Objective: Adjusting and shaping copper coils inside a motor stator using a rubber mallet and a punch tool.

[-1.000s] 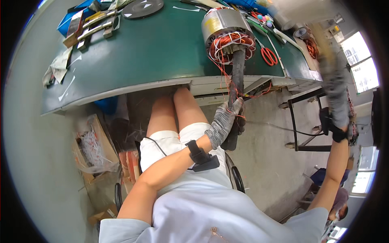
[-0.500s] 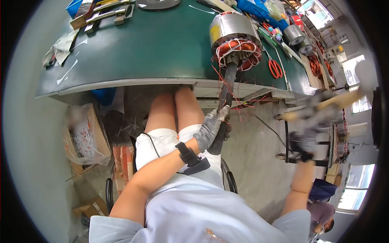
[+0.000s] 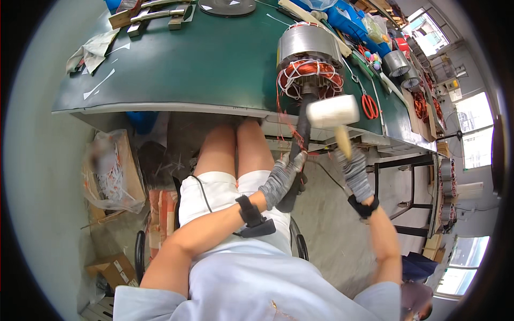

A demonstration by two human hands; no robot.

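A metal motor stator [image 3: 309,45] with red copper windings [image 3: 310,77] tied in white cord lies at the front edge of the green table. A dark flat bar [image 3: 303,120] reaches from the stator's bore down toward my lap. My left hand [image 3: 282,179], in a grey glove, is wrapped around the lower part of this bar. In my gloved right hand [image 3: 354,174] is a mallet [image 3: 333,111] with a white head and a wooden handle. The mallet head appears beside the bar, slightly blurred; whether they touch I cannot tell. Loose red wires hang near the bar.
Red-handled scissors [image 3: 369,106] lie right of the stator. Blue trays [image 3: 350,21] and tools crowd the table's right side. At the far left are a cloth [image 3: 92,52] and wooden-handled tools [image 3: 155,15]. A bag of scraps [image 3: 113,174] stands on the floor. Another person [image 3: 416,297] is behind at the lower right.
My right hand has swung the mallet inward from the far right to beside the bar. My left hand keeps its grip on the bar. The view has shifted slightly.
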